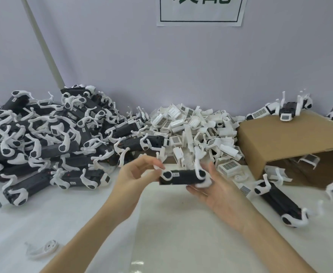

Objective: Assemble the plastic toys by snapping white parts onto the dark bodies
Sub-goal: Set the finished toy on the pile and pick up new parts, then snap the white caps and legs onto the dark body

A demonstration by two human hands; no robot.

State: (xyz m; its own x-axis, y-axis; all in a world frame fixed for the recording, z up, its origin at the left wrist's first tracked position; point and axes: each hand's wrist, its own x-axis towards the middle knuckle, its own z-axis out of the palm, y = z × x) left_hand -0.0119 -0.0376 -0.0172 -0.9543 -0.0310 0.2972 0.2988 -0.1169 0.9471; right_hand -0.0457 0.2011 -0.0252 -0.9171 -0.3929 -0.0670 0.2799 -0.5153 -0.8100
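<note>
Mid-assembly: your right hand (216,186) cradles the dark body (181,177) while your left hand (140,174) pinches a white part (158,166) at its left end; press it home next.

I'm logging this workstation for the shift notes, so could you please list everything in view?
dark plastic toy body with white parts: one, black and white, held between both hands
heap of assembled toys: many, black and white, left on table
heap of loose white plastic parts: many, white, centre rear
brown cardboard box: one, brown, right, toys on top
single white part: one, white, front left
paper sign: one, white, wall
left hand: grips body's left end
right hand: cradles right end
</note>
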